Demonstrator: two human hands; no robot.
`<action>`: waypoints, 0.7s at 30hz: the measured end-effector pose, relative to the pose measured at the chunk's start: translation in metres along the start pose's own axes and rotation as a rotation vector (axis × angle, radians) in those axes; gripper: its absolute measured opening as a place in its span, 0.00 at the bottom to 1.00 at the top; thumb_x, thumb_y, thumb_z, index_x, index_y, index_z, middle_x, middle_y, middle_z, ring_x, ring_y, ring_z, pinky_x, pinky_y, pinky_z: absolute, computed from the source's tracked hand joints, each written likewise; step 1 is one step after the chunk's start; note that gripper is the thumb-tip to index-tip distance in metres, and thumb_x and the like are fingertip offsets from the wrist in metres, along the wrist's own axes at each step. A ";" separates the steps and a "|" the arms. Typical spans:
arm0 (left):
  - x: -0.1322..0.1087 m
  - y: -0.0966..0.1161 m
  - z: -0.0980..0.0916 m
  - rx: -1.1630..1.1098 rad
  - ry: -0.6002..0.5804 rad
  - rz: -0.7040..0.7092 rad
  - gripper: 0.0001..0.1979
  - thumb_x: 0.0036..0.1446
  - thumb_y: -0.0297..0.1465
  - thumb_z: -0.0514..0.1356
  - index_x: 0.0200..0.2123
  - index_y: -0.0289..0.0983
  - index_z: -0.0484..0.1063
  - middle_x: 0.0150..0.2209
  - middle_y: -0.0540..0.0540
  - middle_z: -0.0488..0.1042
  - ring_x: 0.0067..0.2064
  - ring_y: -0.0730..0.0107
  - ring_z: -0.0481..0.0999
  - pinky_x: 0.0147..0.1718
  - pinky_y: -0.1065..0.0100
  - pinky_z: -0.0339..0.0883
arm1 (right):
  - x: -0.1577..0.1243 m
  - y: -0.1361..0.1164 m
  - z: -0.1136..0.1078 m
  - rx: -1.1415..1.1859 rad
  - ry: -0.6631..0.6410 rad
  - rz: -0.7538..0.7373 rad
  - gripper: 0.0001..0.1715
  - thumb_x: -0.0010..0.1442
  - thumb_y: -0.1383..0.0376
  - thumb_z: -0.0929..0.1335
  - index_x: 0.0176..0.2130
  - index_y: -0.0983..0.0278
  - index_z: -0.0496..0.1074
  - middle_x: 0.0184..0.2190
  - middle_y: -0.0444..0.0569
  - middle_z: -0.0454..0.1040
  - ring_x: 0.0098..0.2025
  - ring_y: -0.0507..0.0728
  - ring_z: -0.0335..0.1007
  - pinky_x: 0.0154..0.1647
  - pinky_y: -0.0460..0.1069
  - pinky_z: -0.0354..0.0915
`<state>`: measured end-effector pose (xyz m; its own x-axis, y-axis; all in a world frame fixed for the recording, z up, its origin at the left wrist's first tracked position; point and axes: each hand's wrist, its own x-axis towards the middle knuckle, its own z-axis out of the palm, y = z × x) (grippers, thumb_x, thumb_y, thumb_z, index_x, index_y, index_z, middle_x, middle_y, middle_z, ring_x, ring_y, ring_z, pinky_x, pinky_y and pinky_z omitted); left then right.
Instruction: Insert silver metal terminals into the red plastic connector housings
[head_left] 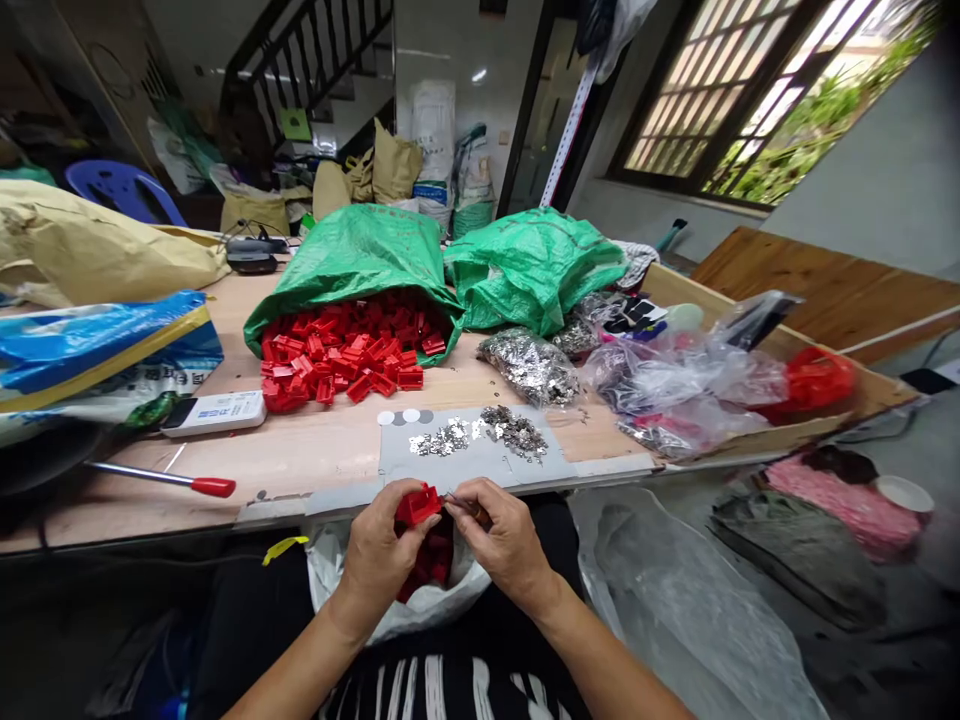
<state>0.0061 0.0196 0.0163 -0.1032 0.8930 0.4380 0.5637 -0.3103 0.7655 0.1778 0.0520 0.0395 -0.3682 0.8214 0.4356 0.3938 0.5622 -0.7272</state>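
Just past the table's front edge, my left hand (382, 540) pinches a red plastic housing (420, 504) between thumb and fingers. My right hand (501, 540) is closed on a small thin-tipped tool (459, 502), whose tip meets the right side of the housing; its exact kind is partly hidden by my fingers. Below both hands an open white bag (397, 622) on my lap holds more red housings (435, 560). Small flat metal pieces (517, 432) lie in loose piles on a grey sheet (397, 455) in front of my hands.
A green sack (352, 245) spills red housings (337, 360) onto the table. To its right lie another green sack (532, 265), a clear bag of metal pieces (529, 367) and a wooden tray (795, 432) of plastic bags. A red-tipped lever (214, 487) juts in from the left.
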 end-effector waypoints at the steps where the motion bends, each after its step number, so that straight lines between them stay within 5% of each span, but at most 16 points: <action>1: 0.000 0.000 0.000 0.016 0.012 0.040 0.13 0.53 0.30 0.64 0.43 0.41 0.69 0.37 0.48 0.78 0.38 0.66 0.78 0.38 0.66 0.72 | 0.000 0.000 0.001 -0.004 -0.003 -0.007 0.03 0.60 0.70 0.66 0.35 0.63 0.69 0.29 0.45 0.71 0.30 0.52 0.68 0.32 0.45 0.62; 11: -0.005 0.003 -0.001 0.055 0.017 0.185 0.15 0.54 0.27 0.63 0.46 0.40 0.70 0.39 0.46 0.80 0.39 0.66 0.80 0.40 0.68 0.73 | -0.001 0.000 0.004 -0.042 -0.109 0.034 0.08 0.57 0.74 0.65 0.35 0.63 0.70 0.30 0.46 0.71 0.32 0.53 0.67 0.34 0.46 0.62; 21: -0.009 0.007 -0.001 -0.026 -0.005 0.043 0.14 0.56 0.30 0.62 0.47 0.41 0.71 0.42 0.45 0.80 0.42 0.63 0.80 0.43 0.65 0.74 | 0.004 -0.010 -0.008 0.095 -0.188 0.158 0.10 0.63 0.64 0.64 0.36 0.63 0.74 0.31 0.47 0.72 0.32 0.53 0.67 0.34 0.46 0.62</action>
<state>0.0098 0.0093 0.0183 -0.0754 0.8800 0.4689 0.5459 -0.3570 0.7580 0.1796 0.0503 0.0525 -0.4619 0.8609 0.2134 0.3815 0.4100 -0.8285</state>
